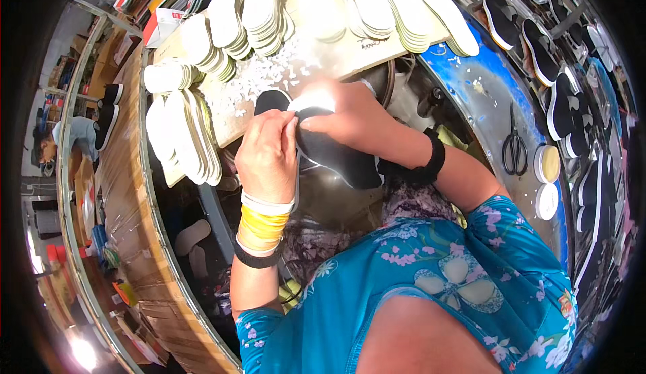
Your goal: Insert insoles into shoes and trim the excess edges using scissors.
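Over my lap I hold a black shoe [346, 162] with a pale edge, tilted. My left hand [266, 148] is closed, its thumb and fingers pinching at the shoe's near-left edge; yellow and white bands circle that wrist. Across the shoe's far side lies my right hand [343, 115], also closed on it, the thumb pressing the dark surface. Between the hands shows a bright white patch [313, 99], too glaring to make out. The fingertips of my right hand are blurred. Behind, a board [232, 115] carries several stacks of pale insoles [262, 10] and a scatter of white scraps [259, 81].
At right, a blue-edged metal table [494, 115] bears black scissors [515, 146], a round tub of yellowish stuff [547, 164] and a white lid [546, 201]. Racks of black shoes [538, 47] stand beyond. Cardboard-covered surface [124, 192] runs along the left; another person [77, 135] is far left.
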`<state>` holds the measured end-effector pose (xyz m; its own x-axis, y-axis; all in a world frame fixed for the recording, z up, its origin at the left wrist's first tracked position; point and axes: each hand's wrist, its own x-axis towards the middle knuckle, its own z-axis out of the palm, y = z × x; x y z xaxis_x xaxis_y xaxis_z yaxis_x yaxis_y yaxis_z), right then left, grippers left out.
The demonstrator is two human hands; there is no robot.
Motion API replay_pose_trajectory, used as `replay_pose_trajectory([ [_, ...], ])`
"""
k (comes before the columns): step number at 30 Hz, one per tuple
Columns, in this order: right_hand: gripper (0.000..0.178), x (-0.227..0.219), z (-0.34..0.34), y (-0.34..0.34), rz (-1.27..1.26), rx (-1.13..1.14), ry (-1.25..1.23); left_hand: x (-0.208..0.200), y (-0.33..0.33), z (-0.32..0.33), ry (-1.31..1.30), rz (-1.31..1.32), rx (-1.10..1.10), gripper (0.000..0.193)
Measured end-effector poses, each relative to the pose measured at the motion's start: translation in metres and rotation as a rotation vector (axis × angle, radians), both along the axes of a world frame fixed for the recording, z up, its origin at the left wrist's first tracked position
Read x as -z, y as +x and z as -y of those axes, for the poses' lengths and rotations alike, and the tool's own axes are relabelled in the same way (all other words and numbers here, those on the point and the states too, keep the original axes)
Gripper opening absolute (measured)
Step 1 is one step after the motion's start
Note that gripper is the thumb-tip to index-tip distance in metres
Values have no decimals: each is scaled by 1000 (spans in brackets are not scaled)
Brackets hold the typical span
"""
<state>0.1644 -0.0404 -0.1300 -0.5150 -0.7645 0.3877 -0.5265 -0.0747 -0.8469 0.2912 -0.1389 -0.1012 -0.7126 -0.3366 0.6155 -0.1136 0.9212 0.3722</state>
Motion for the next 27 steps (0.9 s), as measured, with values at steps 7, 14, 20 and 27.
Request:
replay_pose_trajectory([
  [7, 34, -1, -11, 8, -277, 119, 36, -4, -7, -9, -223, 102, 23, 6],
  [14, 30, 3, -23, 3, -386, 137, 92, -6, -16, -3, -368, 261, 186, 15],
  [20, 32, -3, -32, -3, -238, 182, 98, 6, -42, 47, -199, 127, -94, 7],
  [27, 38, 7, -36, -31, -110, 243, 214, 10, -57, 23, 126, 181, 79, 12],
])
